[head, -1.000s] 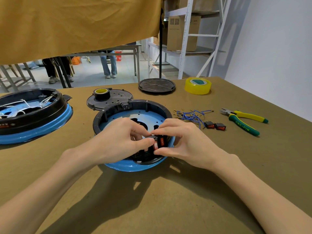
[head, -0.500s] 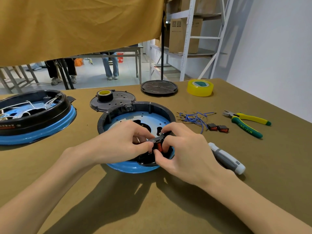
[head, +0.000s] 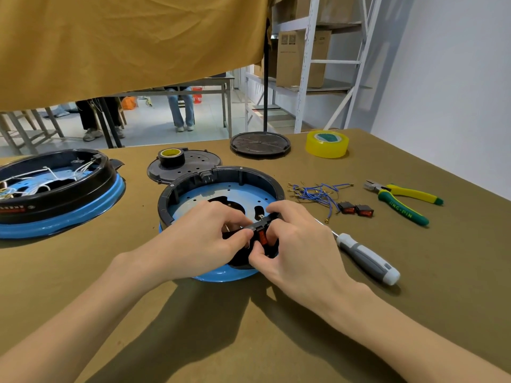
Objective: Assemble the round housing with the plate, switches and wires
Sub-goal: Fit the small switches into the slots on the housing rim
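The left hand (head: 204, 239) and right hand (head: 298, 244) both pinch a small black rocker switch with an orange face (head: 262, 235) at the near rim of the round black-and-blue plastic housing (head: 221, 186) on the olive-brown surface (head: 249, 327). Further right lie green-and-yellow pliers (head: 403, 201) marked "JING-PIN".

Your brown table (head: 276, 341) is holding two round housings (head: 221, 186) (head: 55, 189), two black lids (head: 193, 168) (head: 260, 143), yellow tape (head: 326, 143), blue wires (head: 315, 190), two switches (head: 356, 209), pliers (head: 403, 201), and a screwdriver (head: 367, 257).
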The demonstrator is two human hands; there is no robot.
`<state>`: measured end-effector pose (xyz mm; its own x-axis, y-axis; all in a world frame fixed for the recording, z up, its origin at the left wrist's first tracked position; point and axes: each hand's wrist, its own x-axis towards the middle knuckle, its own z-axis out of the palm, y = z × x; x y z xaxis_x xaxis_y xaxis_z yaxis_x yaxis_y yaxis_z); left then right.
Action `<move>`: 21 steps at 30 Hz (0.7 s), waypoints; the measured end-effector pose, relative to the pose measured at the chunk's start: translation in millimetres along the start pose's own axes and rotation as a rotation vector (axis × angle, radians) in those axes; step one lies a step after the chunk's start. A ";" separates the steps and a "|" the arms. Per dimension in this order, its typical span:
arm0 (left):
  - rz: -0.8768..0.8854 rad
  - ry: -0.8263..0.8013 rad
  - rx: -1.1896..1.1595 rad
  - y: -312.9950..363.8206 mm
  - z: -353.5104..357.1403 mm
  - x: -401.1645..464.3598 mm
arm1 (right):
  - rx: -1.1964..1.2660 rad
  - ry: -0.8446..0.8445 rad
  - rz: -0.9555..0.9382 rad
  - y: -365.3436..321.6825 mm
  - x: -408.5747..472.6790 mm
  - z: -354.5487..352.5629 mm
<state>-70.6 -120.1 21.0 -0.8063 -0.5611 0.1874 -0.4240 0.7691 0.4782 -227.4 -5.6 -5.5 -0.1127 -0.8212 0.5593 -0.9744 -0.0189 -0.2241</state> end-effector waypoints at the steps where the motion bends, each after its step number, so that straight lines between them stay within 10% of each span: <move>1: 0.001 0.000 0.005 0.5 0.3 -0.3 | 0.008 -0.004 0.004 -0.6 0.3 -0.6; 21: -0.019 -0.056 -0.048 -0.2 -1.0 -1.4 | 0.227 0.026 0.031 4.8 -1.8 3.3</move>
<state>-68.9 -119.8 21.5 -0.8206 -0.5564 0.1308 -0.4200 0.7422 0.5222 -231.2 -6.0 -10.2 -0.1498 -0.8087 0.5688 -0.9018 -0.1241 -0.4139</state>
